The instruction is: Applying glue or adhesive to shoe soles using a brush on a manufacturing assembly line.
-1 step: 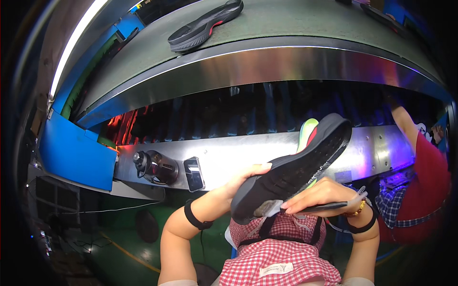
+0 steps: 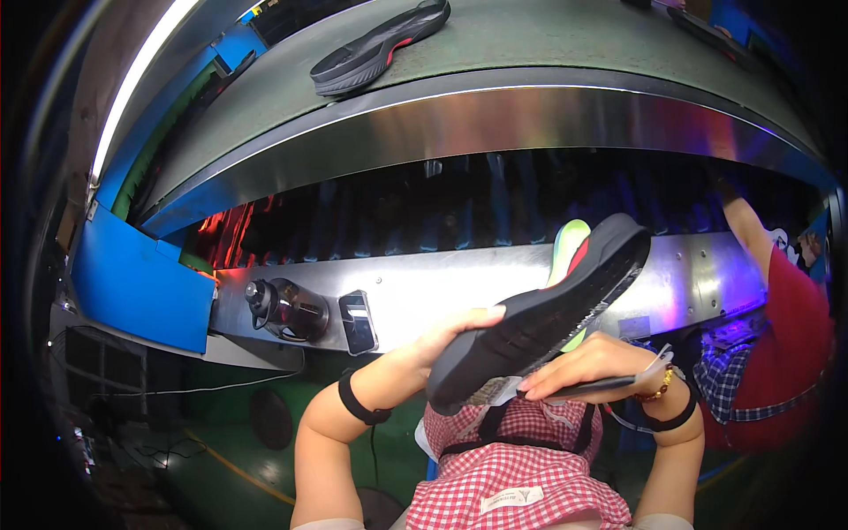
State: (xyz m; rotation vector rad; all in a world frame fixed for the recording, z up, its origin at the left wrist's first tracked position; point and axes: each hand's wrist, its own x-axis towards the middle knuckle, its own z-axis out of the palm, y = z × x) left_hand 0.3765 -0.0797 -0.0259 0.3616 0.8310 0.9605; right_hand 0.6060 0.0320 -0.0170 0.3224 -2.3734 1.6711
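Observation:
A black shoe sole (image 2: 539, 322) with a red and a lime-green part slants over my lap, its heel-like end near me and the other end up to the right. My left hand (image 2: 455, 334) is closed around its near left edge, thumb on top. In my right hand (image 2: 596, 364), a brush (image 2: 601, 385) with a slim black handle is pinched between the fingers. The brush's pale end reaches the near inner part of the sole; the sole's rim partly hides it, so contact is hard to judge.
On the metal ledge (image 2: 424, 296) stand a dark bottle (image 2: 296, 309) and a phone (image 2: 359, 322). Beyond, a green conveyor belt (image 2: 530, 44) carries another black sole (image 2: 380, 53). A co-worker in red (image 2: 799, 336) reaches in at the right. Blue housing (image 2: 141, 283) stands left.
The sole has tilted slightly in my left hand, so less of its inner face shows. My right hand and the brush have shifted only a little.

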